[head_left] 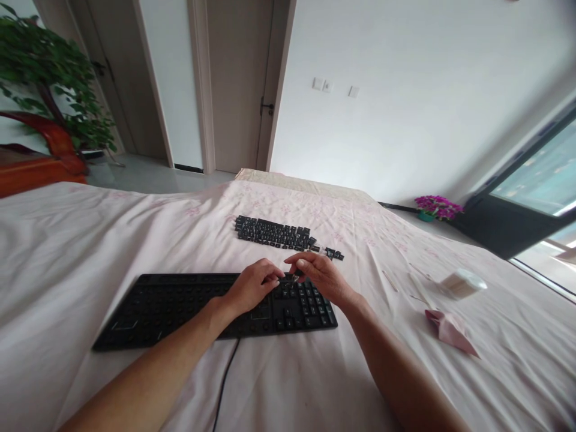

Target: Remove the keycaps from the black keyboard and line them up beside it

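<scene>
- The left hand (254,288) is curled over the right part of the black keyboard (180,309), its fingertips (275,279) brought down against the top edge of the key field.
- The right hand (321,277) is bent in from the other side, thumb and forefinger pinched together on a small dark piece (294,276), apparently a keycap; what exactly is gripped is too small to be told.
- The two sets of fingertips are met almost touching above the keyboard's upper right area; whether anything is held by the left hand cannot be told.
- The keyboard is laid flat on a pale pink sheet (90,240), directly under both hands, with its cable (225,384) run toward the viewer.
- A row of loose black keycaps (274,233) is set out beyond the hands, well apart from the keyboard.
- To the right, a folded pink paper (450,330) and a white container (463,282) are seen on the sheet.
</scene>
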{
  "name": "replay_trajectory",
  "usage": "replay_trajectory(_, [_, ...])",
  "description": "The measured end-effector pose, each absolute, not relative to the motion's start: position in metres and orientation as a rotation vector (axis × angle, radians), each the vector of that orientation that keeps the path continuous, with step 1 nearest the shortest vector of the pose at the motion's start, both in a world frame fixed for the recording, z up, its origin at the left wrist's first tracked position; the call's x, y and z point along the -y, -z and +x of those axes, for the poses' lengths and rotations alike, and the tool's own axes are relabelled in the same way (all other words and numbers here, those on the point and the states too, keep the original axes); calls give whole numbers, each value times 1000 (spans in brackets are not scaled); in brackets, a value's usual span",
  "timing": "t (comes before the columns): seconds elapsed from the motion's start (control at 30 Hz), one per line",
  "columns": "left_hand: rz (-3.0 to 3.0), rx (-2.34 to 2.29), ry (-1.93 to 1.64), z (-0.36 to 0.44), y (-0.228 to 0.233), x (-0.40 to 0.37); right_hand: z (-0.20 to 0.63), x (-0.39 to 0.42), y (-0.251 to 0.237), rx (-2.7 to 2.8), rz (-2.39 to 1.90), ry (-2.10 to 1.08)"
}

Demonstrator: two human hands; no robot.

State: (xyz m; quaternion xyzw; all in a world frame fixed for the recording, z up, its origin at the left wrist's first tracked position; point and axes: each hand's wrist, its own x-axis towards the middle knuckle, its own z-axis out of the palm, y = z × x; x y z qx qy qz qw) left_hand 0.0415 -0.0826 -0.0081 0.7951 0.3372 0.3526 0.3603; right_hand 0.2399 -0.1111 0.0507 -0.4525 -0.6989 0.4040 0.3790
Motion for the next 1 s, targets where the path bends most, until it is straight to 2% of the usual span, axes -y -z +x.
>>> replay_trajectory(0.13, [2080,-867,-892,41,6,83,236,113,-44,1821,-1108,-1112])
replay_trajectory(0.3, [2144,-869,-843,40,6,83,231,117,-43,1935,-1101,-1061])
replay_trajectory(0.6, [2185,-793,-757,42,1,88,225,120,-39,2379,-1013,-558])
replay_trajectory(0.77, [2223,-848,-765,44,1,89,221,123,-32,2333,-941,-698])
replay_trajectory(1.0, [2277,-832,-751,46,3,87,220,122,-21,2203,-956,-716])
